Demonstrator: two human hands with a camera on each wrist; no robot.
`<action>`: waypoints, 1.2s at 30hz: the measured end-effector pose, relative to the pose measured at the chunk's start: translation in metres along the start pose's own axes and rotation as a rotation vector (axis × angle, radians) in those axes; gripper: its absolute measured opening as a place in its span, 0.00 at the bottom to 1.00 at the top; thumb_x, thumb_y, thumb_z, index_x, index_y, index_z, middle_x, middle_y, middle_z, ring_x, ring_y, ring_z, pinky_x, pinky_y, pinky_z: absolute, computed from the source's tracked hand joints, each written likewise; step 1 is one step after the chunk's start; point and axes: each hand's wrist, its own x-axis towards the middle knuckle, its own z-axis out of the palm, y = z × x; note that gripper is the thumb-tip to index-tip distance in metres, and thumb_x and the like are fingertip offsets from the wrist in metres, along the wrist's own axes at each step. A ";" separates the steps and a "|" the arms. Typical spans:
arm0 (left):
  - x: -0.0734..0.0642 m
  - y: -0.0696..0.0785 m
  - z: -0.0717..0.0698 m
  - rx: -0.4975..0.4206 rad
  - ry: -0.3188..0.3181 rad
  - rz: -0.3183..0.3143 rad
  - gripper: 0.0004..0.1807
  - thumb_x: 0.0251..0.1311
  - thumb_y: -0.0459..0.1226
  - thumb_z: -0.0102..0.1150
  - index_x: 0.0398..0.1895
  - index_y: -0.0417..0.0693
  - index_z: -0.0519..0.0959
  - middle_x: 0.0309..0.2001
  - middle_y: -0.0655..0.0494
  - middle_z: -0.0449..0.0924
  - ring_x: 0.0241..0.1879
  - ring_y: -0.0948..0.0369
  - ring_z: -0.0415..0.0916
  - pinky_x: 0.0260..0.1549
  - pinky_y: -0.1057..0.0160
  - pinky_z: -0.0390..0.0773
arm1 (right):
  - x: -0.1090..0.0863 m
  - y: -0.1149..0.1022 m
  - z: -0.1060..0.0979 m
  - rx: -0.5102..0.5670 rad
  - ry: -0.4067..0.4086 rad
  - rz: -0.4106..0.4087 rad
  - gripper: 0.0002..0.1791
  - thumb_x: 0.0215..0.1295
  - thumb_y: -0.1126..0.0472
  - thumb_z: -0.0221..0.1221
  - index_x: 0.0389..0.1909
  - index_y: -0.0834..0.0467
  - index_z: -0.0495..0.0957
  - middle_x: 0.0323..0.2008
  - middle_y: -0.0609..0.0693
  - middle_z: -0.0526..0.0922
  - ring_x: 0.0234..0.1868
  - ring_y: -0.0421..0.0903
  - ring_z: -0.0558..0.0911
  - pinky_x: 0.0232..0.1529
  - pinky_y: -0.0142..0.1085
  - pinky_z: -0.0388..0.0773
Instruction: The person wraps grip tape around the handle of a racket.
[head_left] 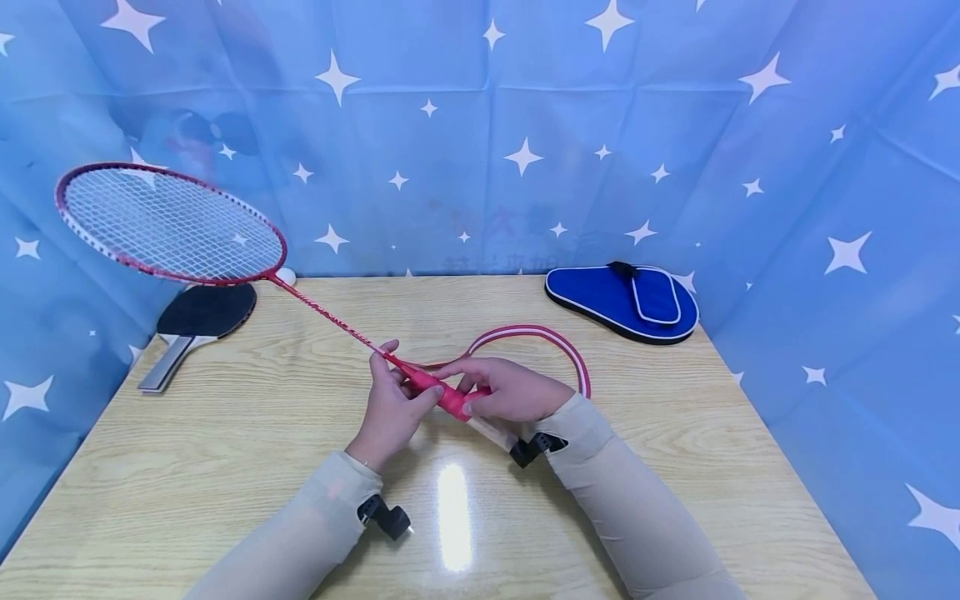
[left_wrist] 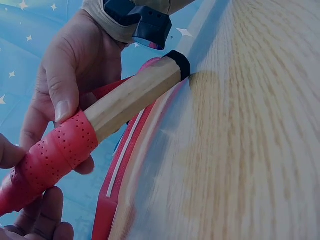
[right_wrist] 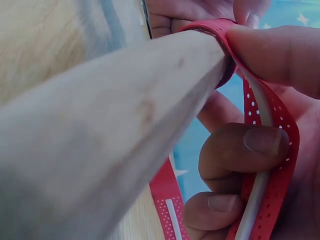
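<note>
A red badminton racket [head_left: 322, 312] points up and left over the table. My left hand [head_left: 390, 417] holds it by the upper handle, with thumb and fingers around the part covered in red perforated grip tape [left_wrist: 65, 145]. My right hand [head_left: 517, 390] pinches the tape where it leaves the handle; in the right wrist view the thumb presses it at the wood and curled fingers hold the loose strip [right_wrist: 265, 175]. Below the wrapped part, the wooden handle [left_wrist: 140, 97] is bare down to its black end cap [left_wrist: 179, 64]. A loop of loose tape [head_left: 525, 331] trails behind the right hand.
A black table tennis paddle [head_left: 206, 310] lies at the back left, with a white ball [head_left: 286, 276] beside it. At the back right is a blue paddle case [head_left: 592, 292]. A blue curtain with white stars [head_left: 420, 167] surrounds the wooden table [head_left: 225, 467].
</note>
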 end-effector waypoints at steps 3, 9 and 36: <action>0.000 0.000 0.000 -0.011 -0.005 0.004 0.52 0.60 0.27 0.71 0.77 0.54 0.45 0.52 0.36 0.79 0.45 0.51 0.86 0.44 0.67 0.85 | 0.001 -0.001 0.001 -0.038 0.020 0.002 0.35 0.68 0.65 0.67 0.73 0.39 0.73 0.44 0.44 0.85 0.41 0.45 0.84 0.40 0.38 0.82; -0.001 0.001 0.000 -0.013 -0.006 0.008 0.52 0.60 0.26 0.69 0.77 0.54 0.44 0.52 0.36 0.79 0.44 0.52 0.86 0.44 0.67 0.85 | 0.001 -0.002 0.001 -0.038 0.012 0.008 0.35 0.69 0.66 0.66 0.73 0.38 0.72 0.46 0.43 0.85 0.42 0.45 0.84 0.40 0.39 0.83; -0.001 0.001 0.000 0.012 -0.014 0.005 0.53 0.59 0.26 0.70 0.77 0.54 0.44 0.51 0.37 0.77 0.44 0.52 0.85 0.45 0.68 0.84 | -0.001 -0.004 0.000 0.036 -0.040 0.006 0.37 0.69 0.70 0.62 0.75 0.41 0.70 0.47 0.42 0.89 0.50 0.44 0.86 0.41 0.37 0.81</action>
